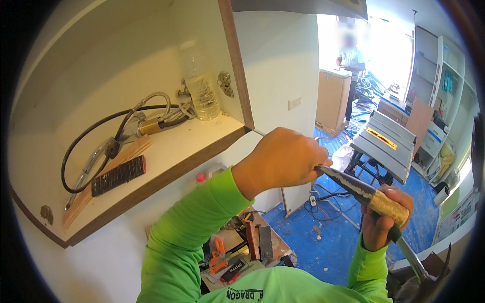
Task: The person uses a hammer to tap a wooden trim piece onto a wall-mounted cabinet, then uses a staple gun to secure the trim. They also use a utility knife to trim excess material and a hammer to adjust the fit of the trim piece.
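A claw hammer (416, 262) hangs head-down at the lower right, its metal shaft rising into my right hand (378, 218). My right fingers and thumb are closed around it beside a gold-coloured cylindrical section (389, 207). From there a dark, tapered, worn-looking grip (348, 184) points up and left. At its narrow tip my left hand (285, 156) is closed, back of the hand toward me. The fingertips there are mostly hidden. Both arms wear bright green sleeves.
Left, an open cabinet (192, 144) holds a clear bottle (202, 91), a looped black cable (76, 146), wood strips and a black ribbed block (118, 175). Below are tools, including an orange one (218, 255). A table saw (384, 144) stands on blue floor sheeting; a person (351, 58) stands farther back.
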Demonstrator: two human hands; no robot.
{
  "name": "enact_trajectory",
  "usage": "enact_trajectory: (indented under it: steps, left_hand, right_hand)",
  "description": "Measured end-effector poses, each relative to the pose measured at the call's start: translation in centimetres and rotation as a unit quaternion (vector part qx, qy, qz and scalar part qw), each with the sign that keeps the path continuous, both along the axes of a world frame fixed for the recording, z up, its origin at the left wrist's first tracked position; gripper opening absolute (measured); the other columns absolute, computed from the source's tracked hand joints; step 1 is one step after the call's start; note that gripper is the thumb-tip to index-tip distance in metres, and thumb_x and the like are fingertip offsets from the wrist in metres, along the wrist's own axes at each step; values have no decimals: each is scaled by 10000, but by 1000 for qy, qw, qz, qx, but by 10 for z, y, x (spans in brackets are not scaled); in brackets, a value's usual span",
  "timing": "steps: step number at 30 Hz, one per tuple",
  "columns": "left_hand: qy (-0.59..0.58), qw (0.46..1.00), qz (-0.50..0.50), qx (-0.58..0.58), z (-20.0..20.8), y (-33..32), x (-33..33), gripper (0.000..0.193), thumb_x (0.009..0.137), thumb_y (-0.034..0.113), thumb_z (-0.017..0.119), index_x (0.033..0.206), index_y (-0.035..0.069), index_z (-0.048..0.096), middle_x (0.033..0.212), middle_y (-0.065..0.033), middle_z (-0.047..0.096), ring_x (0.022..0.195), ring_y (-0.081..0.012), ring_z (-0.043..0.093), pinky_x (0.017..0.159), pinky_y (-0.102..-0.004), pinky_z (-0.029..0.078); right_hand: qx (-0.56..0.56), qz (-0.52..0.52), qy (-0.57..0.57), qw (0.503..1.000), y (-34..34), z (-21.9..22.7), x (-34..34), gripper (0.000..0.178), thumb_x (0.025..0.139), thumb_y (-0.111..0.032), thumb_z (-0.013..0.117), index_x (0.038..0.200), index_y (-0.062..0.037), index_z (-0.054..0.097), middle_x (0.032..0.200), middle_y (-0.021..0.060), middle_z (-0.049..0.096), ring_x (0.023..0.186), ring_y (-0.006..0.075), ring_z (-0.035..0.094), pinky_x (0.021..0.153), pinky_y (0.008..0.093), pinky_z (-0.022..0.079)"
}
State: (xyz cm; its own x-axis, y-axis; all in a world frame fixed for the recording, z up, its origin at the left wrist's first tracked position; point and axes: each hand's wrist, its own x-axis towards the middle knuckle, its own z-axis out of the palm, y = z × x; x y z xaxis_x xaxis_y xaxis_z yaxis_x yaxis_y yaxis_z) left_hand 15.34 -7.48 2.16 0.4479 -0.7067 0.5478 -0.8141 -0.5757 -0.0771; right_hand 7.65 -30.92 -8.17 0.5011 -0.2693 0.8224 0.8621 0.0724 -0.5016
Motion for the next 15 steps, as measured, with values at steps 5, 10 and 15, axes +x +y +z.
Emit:
enact_trajectory:
  steps: [5, 10, 15]
  left_hand:
    - [-10, 1000, -22, -3, -3, -1, 1, 329, 940, 345, 671, 694, 135, 610, 624, -68, 582, 583, -323, 611, 531, -436, 460]
    - [-45, 996, -71, -13, -2, 3, 2, 255, 904, 270, 726, 714, 139, 617, 602, -34, 547, 539, -262, 584, 501, -389, 431]
    - [-33, 997, -66, -15, -6, 2, 5, 227, 890, 260, 737, 730, 144, 626, 600, -21, 526, 544, -242, 579, 509, -377, 425]
  right_hand:
    - [-27, -35, -38, 998, -12, -16, 6, 673, 864, -614, 730, 1181, -57, 526, 920, 132, 593, 725, 198, 575, 568, 299, 484]
    - [-47, -24, -53, 997, -8, -12, -1, 635, 858, -587, 753, 1167, -75, 538, 900, 136, 613, 727, 223, 578, 641, 352, 505]
    - [-38, -22, -60, 997, -7, -15, 3, 646, 848, -600, 754, 1163, -78, 541, 878, 126, 604, 694, 207, 562, 610, 333, 498]
